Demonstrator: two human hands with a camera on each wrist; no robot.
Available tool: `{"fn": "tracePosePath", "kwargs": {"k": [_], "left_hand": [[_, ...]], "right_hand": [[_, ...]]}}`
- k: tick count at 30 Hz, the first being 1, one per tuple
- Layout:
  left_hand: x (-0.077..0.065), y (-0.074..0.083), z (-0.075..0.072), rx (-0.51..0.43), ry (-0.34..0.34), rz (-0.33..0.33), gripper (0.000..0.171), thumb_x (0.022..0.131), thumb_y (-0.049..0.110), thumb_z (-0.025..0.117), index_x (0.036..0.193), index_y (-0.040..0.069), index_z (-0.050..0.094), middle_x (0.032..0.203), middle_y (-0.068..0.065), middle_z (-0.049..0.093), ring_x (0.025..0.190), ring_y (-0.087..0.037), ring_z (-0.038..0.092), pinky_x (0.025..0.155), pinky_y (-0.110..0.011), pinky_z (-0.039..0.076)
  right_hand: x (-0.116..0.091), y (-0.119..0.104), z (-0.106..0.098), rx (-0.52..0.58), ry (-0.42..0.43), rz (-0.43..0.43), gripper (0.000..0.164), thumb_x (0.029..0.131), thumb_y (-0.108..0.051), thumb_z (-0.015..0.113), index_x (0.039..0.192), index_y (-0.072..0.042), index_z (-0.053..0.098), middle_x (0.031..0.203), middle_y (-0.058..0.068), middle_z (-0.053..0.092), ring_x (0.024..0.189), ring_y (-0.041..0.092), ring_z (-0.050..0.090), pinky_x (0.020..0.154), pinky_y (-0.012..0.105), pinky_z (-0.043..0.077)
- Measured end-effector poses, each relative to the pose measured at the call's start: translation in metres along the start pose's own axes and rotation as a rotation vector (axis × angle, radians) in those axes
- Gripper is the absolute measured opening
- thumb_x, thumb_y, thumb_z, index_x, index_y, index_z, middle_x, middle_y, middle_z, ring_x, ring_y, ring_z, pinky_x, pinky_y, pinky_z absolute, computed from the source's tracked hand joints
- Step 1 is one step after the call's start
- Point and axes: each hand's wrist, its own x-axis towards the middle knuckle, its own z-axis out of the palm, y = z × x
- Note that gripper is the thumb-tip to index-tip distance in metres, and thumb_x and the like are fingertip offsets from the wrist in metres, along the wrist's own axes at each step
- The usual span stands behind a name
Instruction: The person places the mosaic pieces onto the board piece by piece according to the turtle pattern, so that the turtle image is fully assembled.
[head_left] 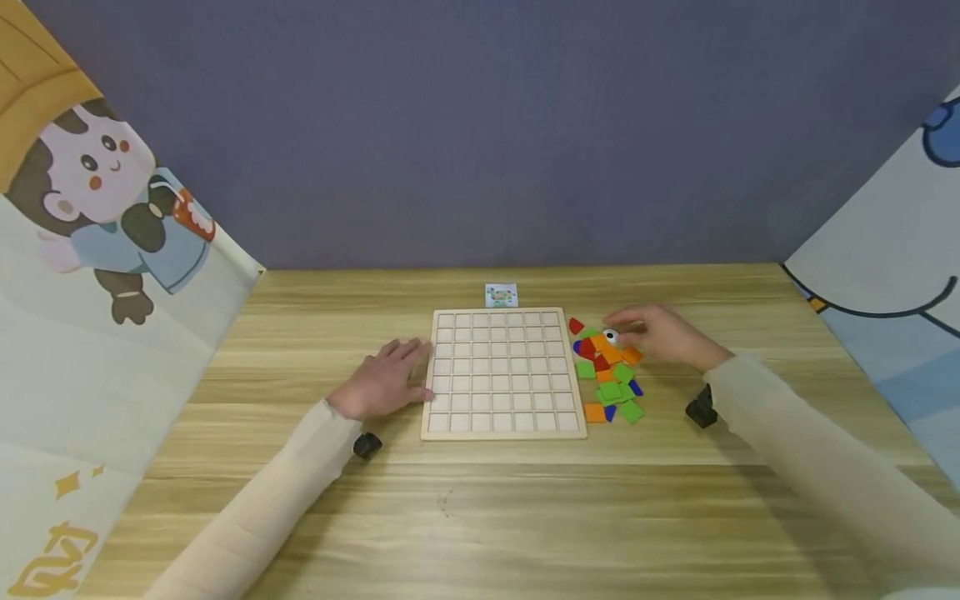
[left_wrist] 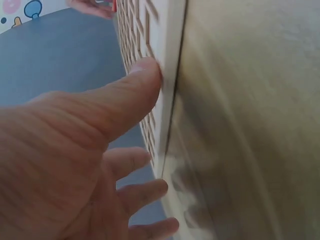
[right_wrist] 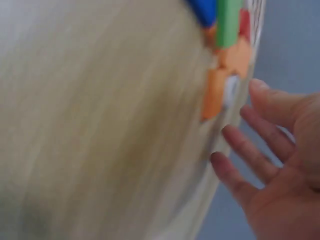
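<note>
Tiles [head_left: 611, 392] in green, orange, red and blue lie in a loose heap right of the frame's centre, some overlapping. They look thin, stiff and light, probably apt to slide; pinching opposite edges should hold them best. A white disc [head_left: 611, 337] with a black dot sits at the heap's upper end. Beside it, the right hand [head_left: 660, 333] has its fingers apart, nothing seen between them; the right wrist view is blurred, so contact is hard to judge. At the centre lies a gridded board [head_left: 504, 436], seemingly rigid, best steadied by its rim. The left hand [head_left: 386, 382], fingers spread, rests its thumb on the left rim. A small picture card [head_left: 501, 295] lies just above the board on the wooden table [head_left: 525, 517].
</note>
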Motion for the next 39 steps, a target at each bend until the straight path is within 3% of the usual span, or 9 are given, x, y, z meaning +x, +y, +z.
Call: {"fn": "tracePosePath", "kwargs": {"k": [6,19,35,39], "left_hand": [[0.001,-0.003,0.005,-0.029,0.007,0.02,0.08,0.089,0.047,0.06,0.151,0.014,0.023,0.155,-0.012,0.017,0.138,-0.043,0.013,0.1,-0.07,0.019],[0.002,-0.007,0.007,-0.034,0.012,0.028,0.08,0.089,0.049,0.059,0.151,0.014,0.024,0.155,-0.012,0.019,0.137,-0.043,0.015,0.097,-0.074,0.018],[0.003,-0.004,0.007,-0.05,-0.012,0.002,0.082,0.087,0.049,0.061,0.152,0.016,0.023,0.155,-0.01,0.018,0.138,-0.041,0.014,0.098,-0.073,0.016],[0.003,-0.004,0.008,-0.046,-0.011,0.002,0.083,0.086,0.05,0.061,0.152,0.016,0.023,0.155,-0.01,0.018,0.138,-0.041,0.014,0.099,-0.072,0.016]], "right_hand": [[0.007,0.015,0.002,-0.034,0.038,0.006,0.033,0.09,-0.014,0.066,0.123,-0.013,0.064,0.125,0.012,0.058,0.104,0.03,0.061,0.082,0.044,0.052],[0.013,0.018,0.006,-0.063,0.078,-0.003,0.029,0.085,-0.021,0.073,0.112,-0.014,0.071,0.121,0.01,0.061,0.097,0.025,0.063,0.079,0.042,0.053],[0.018,0.017,0.004,-0.001,0.063,0.031,0.018,0.087,-0.021,0.071,0.102,-0.013,0.074,0.11,0.007,0.065,0.092,0.022,0.062,0.078,0.04,0.053],[0.017,0.011,0.002,0.025,0.113,0.001,0.02,0.085,-0.022,0.072,0.102,-0.012,0.073,0.105,0.006,0.066,0.087,0.021,0.062,0.072,0.036,0.054]]}}
